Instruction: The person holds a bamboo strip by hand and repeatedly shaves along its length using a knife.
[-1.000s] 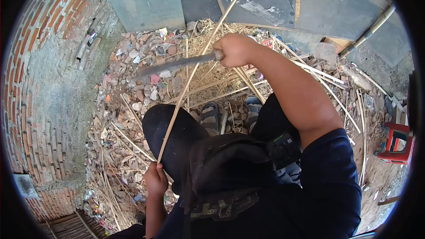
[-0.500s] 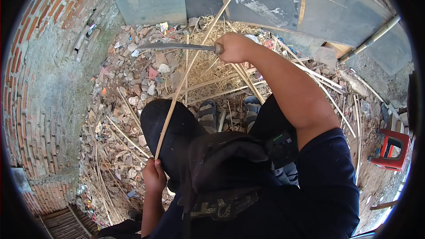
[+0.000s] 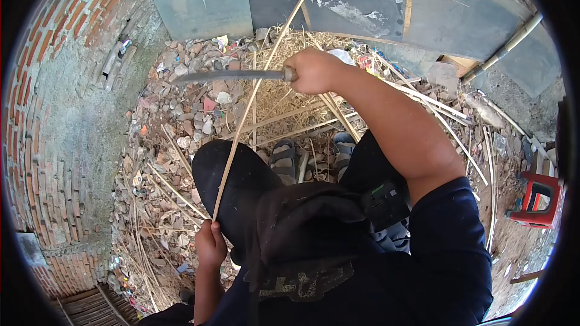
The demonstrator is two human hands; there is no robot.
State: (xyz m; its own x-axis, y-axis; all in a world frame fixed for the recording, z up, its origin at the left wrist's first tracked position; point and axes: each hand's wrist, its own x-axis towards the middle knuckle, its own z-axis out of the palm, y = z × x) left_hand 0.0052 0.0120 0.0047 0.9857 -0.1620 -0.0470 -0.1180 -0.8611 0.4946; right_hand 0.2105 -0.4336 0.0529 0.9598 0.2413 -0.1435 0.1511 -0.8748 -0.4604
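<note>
My left hand point(image 3: 210, 244) is closed round the lower end of a long, thin pale strip point(image 3: 234, 145), which looks like bamboo. The strip slants up across my left knee, its far end high in front of the dark panels. My right hand point(image 3: 315, 71) is wrapped round the handle of a long-bladed knife point(image 3: 232, 75). Its blade points left and crosses the strip's upper part; whether the two touch cannot be told. Pale shavings point(image 3: 281, 102) lie heaped on the ground beyond my sandals point(image 3: 283, 160).
A brick wall point(image 3: 66, 121) stands at the left. Dark panels point(image 3: 362, 0) line the far side. More pale strips point(image 3: 444, 111) lie over the rubble at both sides. A red stool point(image 3: 538, 202) is at the far right, and a bamboo pole point(image 3: 504, 47) leans above it.
My right hand and the knife dipped, then rose slightly and shifted left. The strip's far end has moved a little left and up. My left hand keeps its hold.
</note>
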